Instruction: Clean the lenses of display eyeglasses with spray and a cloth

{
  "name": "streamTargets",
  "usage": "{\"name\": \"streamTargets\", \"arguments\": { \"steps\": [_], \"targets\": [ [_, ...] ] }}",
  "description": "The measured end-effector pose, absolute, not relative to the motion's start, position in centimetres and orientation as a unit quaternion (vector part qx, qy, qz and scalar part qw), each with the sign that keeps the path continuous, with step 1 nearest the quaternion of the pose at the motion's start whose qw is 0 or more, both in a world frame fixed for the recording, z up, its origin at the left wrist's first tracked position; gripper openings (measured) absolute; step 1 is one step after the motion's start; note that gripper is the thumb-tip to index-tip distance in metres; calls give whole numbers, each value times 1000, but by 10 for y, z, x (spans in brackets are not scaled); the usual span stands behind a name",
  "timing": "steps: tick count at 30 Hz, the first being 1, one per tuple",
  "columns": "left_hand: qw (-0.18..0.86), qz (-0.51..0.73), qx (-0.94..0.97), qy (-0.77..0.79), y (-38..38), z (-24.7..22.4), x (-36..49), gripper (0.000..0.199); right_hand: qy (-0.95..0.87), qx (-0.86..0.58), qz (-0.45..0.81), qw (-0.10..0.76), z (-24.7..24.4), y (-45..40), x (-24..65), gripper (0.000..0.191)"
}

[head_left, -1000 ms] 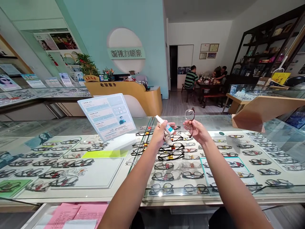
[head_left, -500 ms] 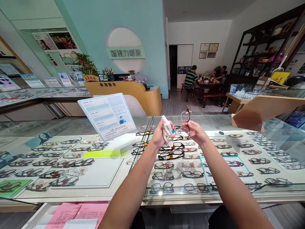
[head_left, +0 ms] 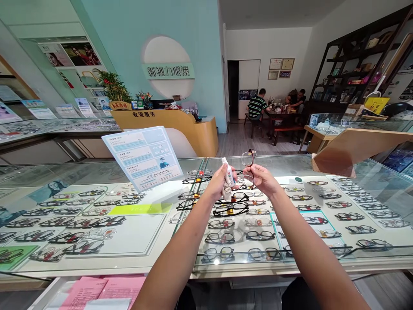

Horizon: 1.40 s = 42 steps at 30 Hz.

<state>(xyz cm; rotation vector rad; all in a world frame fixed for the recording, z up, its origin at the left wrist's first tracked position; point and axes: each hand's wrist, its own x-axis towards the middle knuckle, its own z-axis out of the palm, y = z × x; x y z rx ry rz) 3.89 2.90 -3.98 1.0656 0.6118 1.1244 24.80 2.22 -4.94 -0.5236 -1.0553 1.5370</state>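
Clasped in the left hand (head_left: 218,185) is a small white plastic bottle (head_left: 230,175) with a printed label, its narrow cap pointed upward; a crumpled beige cloth (head_left: 227,192) is held against its lower part. A pair of round-lensed eyeglasses with a dark reddish rim (head_left: 249,165) is pinched by the fingers of the right hand (head_left: 264,180), turned on end, one lens above the other, just beside the bottle but apart from it. Both hands are held above a clear glass display counter (head_left: 97,170), beneath which dark-framed spectacles (head_left: 231,209) are laid in rows.
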Motion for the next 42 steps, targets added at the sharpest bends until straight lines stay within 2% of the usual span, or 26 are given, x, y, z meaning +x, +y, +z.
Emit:
{"name": "streamTargets", "arguments": {
  "steps": [4, 8, 12, 16, 19, 25, 30, 34, 38, 42],
  "targets": [
    [682, 520, 450, 250, 32, -36, 38, 82, -455, -230, 655, 558, -50, 22, 247, 31],
    [646, 544, 445, 297, 34, -36, 36, 83, -476, -240, 646, 546, -53, 21, 243, 29],
    [485, 576, 536, 382, 33, -41, 35, 77, -494, -247, 646, 528, -54, 17, 234, 30],
    [279, 587, 638, 413, 29, -45, 35, 55, -507, -249, 648, 511, -52, 11, 225, 31],
    [203, 578, 676, 410, 27, -46, 36, 45, -506, -246, 654, 506, -53, 7, 221, 30],
    [265, 571, 664, 404, 26, -45, 36, 54, -473, -224, 671, 526, -55, 11, 223, 31],
    [219, 515, 731, 392, 26, -47, 39, 48, -395, -206, 675, 588, -58, 21, 228, 33],
    [200, 485, 767, 369, 25, -50, 43, 43, -398, -203, 671, 592, -60, 23, 230, 29],
    [260, 528, 703, 400, 32, -47, 32, 42, -389, -200, 676, 593, -60, 24, 234, 28],
    [284, 621, 567, 460, 55, -42, 3, 27, -376, -208, 675, 599, -60, 26, 240, 27]
  ]
}}
